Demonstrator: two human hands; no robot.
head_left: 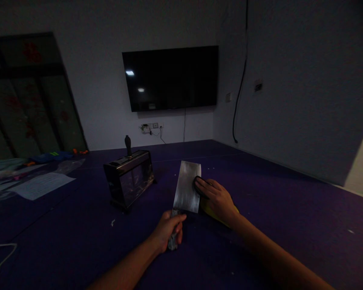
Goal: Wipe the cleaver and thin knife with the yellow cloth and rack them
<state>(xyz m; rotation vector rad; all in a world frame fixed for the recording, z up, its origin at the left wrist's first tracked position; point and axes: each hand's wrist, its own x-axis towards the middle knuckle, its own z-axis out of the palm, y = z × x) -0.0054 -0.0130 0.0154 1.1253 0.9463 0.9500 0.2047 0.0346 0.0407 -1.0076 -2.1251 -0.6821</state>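
My left hand (168, 232) is closed around the worn grey handle of a cleaver (186, 189). The broad, scuffed metal blade points away from me, tilted up above the purple floor. My right hand (218, 200) holds a black-and-yellow tool (214, 214) against the blade's right edge, its fingers laid over the black front part. The palm and fingers hide much of this tool, so its exact kind cannot be made out. Left of the blade stands a black knife holder (133, 177) with a see-through side. A dark handle (127, 145) sticks up from its top.
Paper sheets (44, 185) and plastic wrap (69, 165) lie at the left, near blue cloth (50, 156). A white cable (3, 257) curls at the lower left. A television (171, 78) hangs on the back wall; a black cable (240, 92) dangles down the right wall.
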